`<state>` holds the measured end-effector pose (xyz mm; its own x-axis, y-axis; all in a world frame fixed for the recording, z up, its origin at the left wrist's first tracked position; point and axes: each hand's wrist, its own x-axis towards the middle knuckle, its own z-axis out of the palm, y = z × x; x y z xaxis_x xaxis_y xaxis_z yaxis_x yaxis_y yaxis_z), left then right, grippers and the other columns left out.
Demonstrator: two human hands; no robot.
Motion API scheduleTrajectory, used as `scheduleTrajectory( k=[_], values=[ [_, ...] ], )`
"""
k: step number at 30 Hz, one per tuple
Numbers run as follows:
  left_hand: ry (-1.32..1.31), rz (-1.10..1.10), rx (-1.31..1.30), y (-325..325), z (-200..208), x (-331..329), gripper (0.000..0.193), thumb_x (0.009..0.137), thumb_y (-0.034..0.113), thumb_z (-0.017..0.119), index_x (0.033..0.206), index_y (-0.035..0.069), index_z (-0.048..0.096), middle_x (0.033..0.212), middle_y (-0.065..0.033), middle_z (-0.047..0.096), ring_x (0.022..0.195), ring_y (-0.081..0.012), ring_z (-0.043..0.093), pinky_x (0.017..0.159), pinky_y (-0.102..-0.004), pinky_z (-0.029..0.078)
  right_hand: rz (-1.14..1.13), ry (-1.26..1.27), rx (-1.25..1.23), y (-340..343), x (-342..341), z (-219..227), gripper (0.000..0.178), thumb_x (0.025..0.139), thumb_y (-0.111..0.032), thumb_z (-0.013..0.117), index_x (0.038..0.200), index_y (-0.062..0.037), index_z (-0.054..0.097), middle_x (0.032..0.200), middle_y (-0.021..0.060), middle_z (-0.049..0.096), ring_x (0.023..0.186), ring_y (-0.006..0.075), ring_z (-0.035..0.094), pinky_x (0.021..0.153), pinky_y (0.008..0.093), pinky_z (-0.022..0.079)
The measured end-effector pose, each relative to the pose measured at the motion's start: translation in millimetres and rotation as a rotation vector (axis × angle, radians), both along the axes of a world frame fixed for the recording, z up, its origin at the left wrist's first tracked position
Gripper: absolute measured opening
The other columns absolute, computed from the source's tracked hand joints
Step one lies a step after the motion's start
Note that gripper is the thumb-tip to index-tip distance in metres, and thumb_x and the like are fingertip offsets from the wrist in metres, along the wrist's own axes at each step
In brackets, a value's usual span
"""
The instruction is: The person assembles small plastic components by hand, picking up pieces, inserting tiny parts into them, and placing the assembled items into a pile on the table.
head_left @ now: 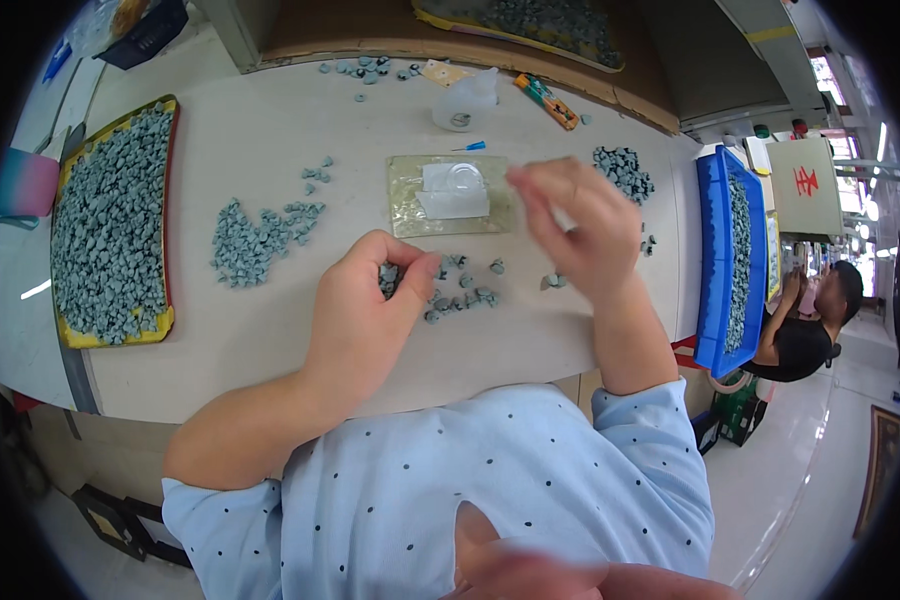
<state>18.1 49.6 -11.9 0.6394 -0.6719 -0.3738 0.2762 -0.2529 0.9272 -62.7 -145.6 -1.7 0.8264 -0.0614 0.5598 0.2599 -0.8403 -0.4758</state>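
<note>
My left hand (365, 305) is over the table with thumb and index finger curled to a pinch. Small grey-green pieces (390, 278) show in the gap between them; whether anything sits at the fingertips is hidden. My right hand (588, 228) is raised beside a greenish pad (403, 205), blurred, its fingers drawn together; what they hold is too small to tell. On the pad lies a white sheet (440, 205) with a clear round spot. Several loose grey-green pieces (480, 298) lie between my hands. A blue dispensing needle tip (473, 146) lies beyond the pad.
Left are a heaped pile (250, 245) and a yellow tray (158, 325) full of such pieces. A darker pile (625, 175) and a blue bin (710, 270) are right. A translucent bottle (460, 105) and an orange-green tube (547, 102) stand behind. Another person (810, 320) sits far right.
</note>
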Motion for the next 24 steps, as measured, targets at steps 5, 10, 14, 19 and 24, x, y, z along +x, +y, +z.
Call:
scheduleTrajectory(
  k=[5,10,14,19,24],
  values=[
    [-0.026,-0.029,-0.012,-12.0,-8.8,-5.9,0.016,0.087,0.015,0.058,0.087,-0.001,0.058,0.066,-0.0028,0.057,0.057,-0.0057,0.047,0.051,-0.0226,0.040,-0.185,0.492,-0.002,-55.7,-25.0,13.3,0.014,0.076,-0.001,0.062,0.089,-0.0012,0.065,0.080,0.0098,0.064,0.069,0.0195,0.061,0.060,0.0264,0.048],
    [0.230,0.003,-0.056,-15.3,-5.3,-3.9,0.019,0.091,0.016,0.052,0.096,-0.002,0.057,0.072,-0.0007,0.048,0.050,-0.0020,0.033,0.041,-0.0173,0.025,-0.263,0.707,-0.039,-68.9,-41.7,4.8,0.015,0.073,0.001,0.062,0.088,-0.0006,0.064,0.080,0.0111,0.062,0.071,0.0248,0.060,0.064,0.0299,0.047],
    [0.461,0.087,-0.195,-15.6,-6.3,2.5,0.021,0.090,0.015,0.052,0.099,-0.004,0.058,0.076,-0.0009,0.048,0.050,-0.0018,0.032,0.042,-0.0175,0.027,-0.385,0.841,-0.071,-63.2,-39.4,3.5,0.015,0.072,0.004,0.061,0.087,0.0006,0.062,0.083,0.0123,0.061,0.074,0.0278,0.060,0.067,0.0322,0.047],
    [0.610,0.111,-0.229,-11.5,-6.8,13.5,0.022,0.090,0.013,0.052,0.102,-0.005,0.056,0.080,-0.0028,0.048,0.050,-0.0024,0.030,0.041,-0.0190,0.024,-0.412,0.868,-0.120,-55.0,-32.2,2.5,0.018,0.071,0.004,0.062,0.089,0.0007,0.061,0.087,0.0126,0.060,0.077,0.0272,0.060,0.068,0.0321,0.048],
    [0.608,0.117,-0.266,-9.3,-8.4,14.6,0.020,0.089,0.011,0.052,0.103,-0.004,0.053,0.082,-0.0052,0.050,0.049,-0.0023,0.031,0.042,-0.0186,0.024,-0.413,0.823,-0.022,-45.0,-26.5,2.9,0.016,0.073,0.004,0.060,0.088,0.0002,0.062,0.086,0.0109,0.060,0.075,0.0228,0.060,0.067,0.0302,0.049]
  ],
)
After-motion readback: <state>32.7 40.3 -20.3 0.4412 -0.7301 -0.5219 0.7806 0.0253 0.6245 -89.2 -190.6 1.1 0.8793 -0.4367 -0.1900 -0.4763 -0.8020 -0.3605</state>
